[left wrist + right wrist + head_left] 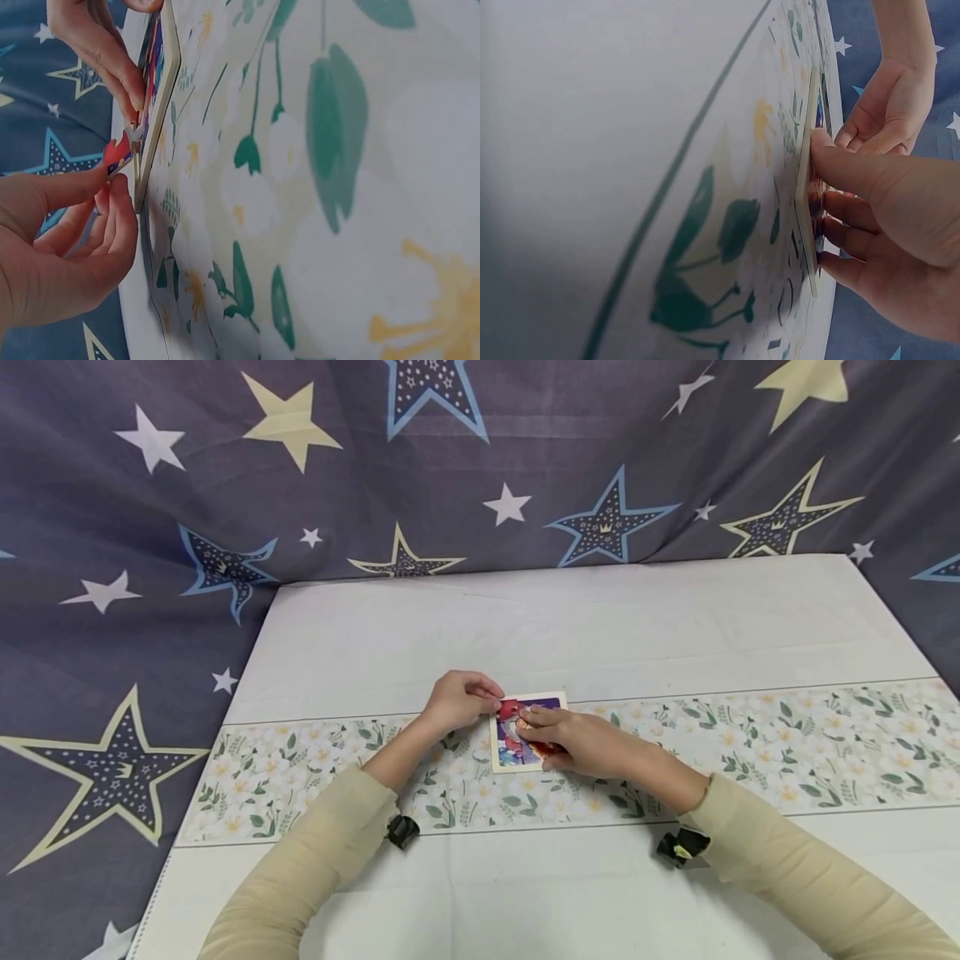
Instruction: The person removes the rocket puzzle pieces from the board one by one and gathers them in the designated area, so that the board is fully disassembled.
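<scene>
A small picture puzzle in a pale wooden frame (pixel 517 769) lies flat on the floral strip of the table, its picture purple, red and blue. At its far left corner, my left hand (pixel 459 700) pinches a red puzzle piece (pixel 116 150) between thumb and fingertips. In the left wrist view the piece is tilted up at the frame's edge. My right hand (pixel 585 742) covers the puzzle's right side, its fingertips pressing on the picture. The right wrist view shows its thumb (pixel 844 166) at the frame's near edge and the other fingers spread along the surface.
The white table (pixel 570 635) carries a printed band of flowers (pixel 750 752) across its middle. Behind and to the left hangs a dark cloth with stars (pixel 480 485). Black wrist devices (pixel 402 831) sit below both sleeves.
</scene>
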Demonstrator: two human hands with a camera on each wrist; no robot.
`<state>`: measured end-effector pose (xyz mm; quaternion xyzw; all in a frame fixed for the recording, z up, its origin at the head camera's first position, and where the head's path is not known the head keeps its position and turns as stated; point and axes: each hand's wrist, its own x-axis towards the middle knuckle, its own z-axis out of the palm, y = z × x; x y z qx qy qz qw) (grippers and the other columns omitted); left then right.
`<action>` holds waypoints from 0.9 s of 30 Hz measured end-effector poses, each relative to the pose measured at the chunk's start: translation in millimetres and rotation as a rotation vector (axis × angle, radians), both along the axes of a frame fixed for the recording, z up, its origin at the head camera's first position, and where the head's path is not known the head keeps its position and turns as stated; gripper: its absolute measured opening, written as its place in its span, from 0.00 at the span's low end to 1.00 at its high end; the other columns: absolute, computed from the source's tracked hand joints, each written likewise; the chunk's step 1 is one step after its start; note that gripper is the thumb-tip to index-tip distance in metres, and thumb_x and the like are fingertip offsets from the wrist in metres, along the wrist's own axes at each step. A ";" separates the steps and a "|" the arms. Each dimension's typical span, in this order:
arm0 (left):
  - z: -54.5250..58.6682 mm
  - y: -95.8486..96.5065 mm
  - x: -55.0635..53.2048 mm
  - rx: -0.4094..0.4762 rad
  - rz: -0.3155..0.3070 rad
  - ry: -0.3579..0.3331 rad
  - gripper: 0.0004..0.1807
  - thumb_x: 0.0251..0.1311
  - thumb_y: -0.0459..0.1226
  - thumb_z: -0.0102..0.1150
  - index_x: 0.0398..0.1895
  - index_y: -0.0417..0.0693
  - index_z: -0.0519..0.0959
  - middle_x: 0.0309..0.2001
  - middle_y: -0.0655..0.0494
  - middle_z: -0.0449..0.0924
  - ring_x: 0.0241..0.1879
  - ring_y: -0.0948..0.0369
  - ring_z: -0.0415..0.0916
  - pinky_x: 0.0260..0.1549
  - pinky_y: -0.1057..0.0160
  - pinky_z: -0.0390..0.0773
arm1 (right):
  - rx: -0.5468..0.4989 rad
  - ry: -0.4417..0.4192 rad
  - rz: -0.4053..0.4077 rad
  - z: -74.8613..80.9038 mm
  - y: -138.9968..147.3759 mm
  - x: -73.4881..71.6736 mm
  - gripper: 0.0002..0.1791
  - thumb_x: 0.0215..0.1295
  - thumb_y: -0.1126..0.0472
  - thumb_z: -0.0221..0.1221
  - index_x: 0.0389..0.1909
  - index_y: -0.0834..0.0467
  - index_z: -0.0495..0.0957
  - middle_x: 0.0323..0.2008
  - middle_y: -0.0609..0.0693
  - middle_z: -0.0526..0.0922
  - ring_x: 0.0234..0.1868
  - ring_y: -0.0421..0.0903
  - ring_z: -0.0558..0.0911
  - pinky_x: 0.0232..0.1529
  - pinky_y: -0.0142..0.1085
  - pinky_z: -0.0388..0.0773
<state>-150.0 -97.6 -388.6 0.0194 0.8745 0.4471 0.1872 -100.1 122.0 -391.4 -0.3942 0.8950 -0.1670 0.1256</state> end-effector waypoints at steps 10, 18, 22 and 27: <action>-2.7 2.3 3.0 0.030 0.005 0.027 0.05 0.56 0.33 0.66 0.36 0.46 0.84 0.34 0.51 0.84 0.31 0.62 0.79 0.29 0.71 0.74 | -0.011 0.005 -0.003 -0.3 0.3 0.9 0.32 0.61 0.54 0.64 0.65 0.56 0.69 0.69 0.59 0.66 0.70 0.56 0.67 0.57 0.48 0.77; -0.1 5.2 7.4 0.039 0.026 0.062 0.05 0.55 0.32 0.66 0.35 0.44 0.84 0.33 0.50 0.86 0.29 0.62 0.81 0.28 0.71 0.75 | -0.019 0.012 -0.002 0.1 1.0 1.6 0.31 0.61 0.55 0.64 0.65 0.57 0.70 0.69 0.60 0.66 0.70 0.56 0.67 0.57 0.48 0.77; -2.9 6.2 9.9 0.051 0.021 0.063 0.06 0.54 0.32 0.67 0.35 0.45 0.84 0.33 0.51 0.85 0.29 0.64 0.80 0.28 0.71 0.76 | -0.026 0.000 -0.006 0.0 1.4 1.7 0.32 0.61 0.55 0.64 0.65 0.57 0.69 0.69 0.60 0.66 0.70 0.56 0.67 0.58 0.48 0.76; -4.4 6.6 12.3 0.068 0.011 0.083 0.06 0.53 0.32 0.68 0.35 0.45 0.84 0.33 0.50 0.86 0.28 0.65 0.81 0.29 0.71 0.78 | -0.031 -0.001 -0.004 -0.7 1.6 2.0 0.32 0.61 0.55 0.64 0.65 0.57 0.69 0.69 0.59 0.66 0.70 0.56 0.66 0.59 0.48 0.76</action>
